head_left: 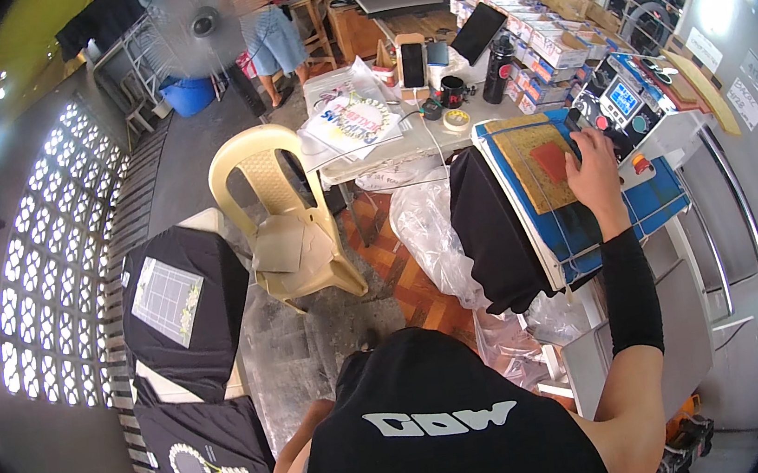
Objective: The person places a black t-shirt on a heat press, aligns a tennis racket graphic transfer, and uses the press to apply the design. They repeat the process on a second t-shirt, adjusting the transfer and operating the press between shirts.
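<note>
My right hand (595,176), in a black arm sleeve (631,292), reaches to a heat press with a control box (630,105) that has a lit screen and knobs. Its fingers are stretched out and apart at the box's near side; whether they touch a knob I cannot make out. Beside the hand, a worn tan pad (518,148) with a reddish patch (550,162) lies on the press's blue surface (518,188). Black cloth (491,233) hangs from the press's left side. On my left only part of the arm (301,435) shows; that hand is hidden by my body.
A cream plastic chair (264,170) holds flat sheets. To the left, two black shirts (215,274) with prints lie spread out. The table (362,166) carries papers, a phone, a black bottle (499,69) and tape. Boxes are stacked behind; another person (266,25) stands far off beyond a fan.
</note>
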Tool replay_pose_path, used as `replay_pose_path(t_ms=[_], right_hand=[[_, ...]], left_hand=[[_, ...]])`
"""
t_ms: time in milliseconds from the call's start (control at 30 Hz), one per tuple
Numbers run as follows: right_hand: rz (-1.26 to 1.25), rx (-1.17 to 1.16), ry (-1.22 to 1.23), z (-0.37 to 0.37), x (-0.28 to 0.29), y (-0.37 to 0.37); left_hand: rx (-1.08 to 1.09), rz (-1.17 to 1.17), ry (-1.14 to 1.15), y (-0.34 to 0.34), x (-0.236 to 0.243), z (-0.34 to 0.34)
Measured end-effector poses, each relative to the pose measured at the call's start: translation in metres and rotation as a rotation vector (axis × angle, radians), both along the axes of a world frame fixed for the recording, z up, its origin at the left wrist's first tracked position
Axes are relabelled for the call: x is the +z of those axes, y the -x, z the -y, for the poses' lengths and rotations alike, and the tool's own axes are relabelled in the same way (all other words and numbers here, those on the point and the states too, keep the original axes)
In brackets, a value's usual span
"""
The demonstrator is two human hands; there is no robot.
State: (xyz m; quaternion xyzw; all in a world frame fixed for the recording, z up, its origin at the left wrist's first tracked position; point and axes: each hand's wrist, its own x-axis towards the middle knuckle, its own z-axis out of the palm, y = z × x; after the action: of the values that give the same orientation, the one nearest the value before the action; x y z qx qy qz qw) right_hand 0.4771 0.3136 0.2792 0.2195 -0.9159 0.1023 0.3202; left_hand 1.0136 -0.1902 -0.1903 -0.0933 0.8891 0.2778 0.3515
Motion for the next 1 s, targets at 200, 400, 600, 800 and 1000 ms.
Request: replay_pose_path(t_ms=[200, 400, 600, 800, 1000], right_hand=[[0.402, -0.380, -0.146, 0.022, 0.031, 0.030], [0.556, -0.495, -0.149, 0.043, 0.042, 0.046], [0.499, -0.588, -0.157, 0.052, 0.037, 0.037], [0.412, -0.660, -0.161, 0.054, 0.031, 0.031], [0.233, -0.696, -0.160, 0.035, 0.017, 0.009]], left_hand=[[-0.031, 0.046, 0.051, 0.103, -0.001, 0.032], [-0.258, 0.065, 0.059, 0.240, 0.001, 0.061], [-0.293, -0.062, -0.047, 0.329, -0.015, 0.074], [0.410, 0.144, -0.401, 0.369, -0.019, 0.090], [0.033, 0.420, -0.308, 0.368, -0.018, 0.133]])
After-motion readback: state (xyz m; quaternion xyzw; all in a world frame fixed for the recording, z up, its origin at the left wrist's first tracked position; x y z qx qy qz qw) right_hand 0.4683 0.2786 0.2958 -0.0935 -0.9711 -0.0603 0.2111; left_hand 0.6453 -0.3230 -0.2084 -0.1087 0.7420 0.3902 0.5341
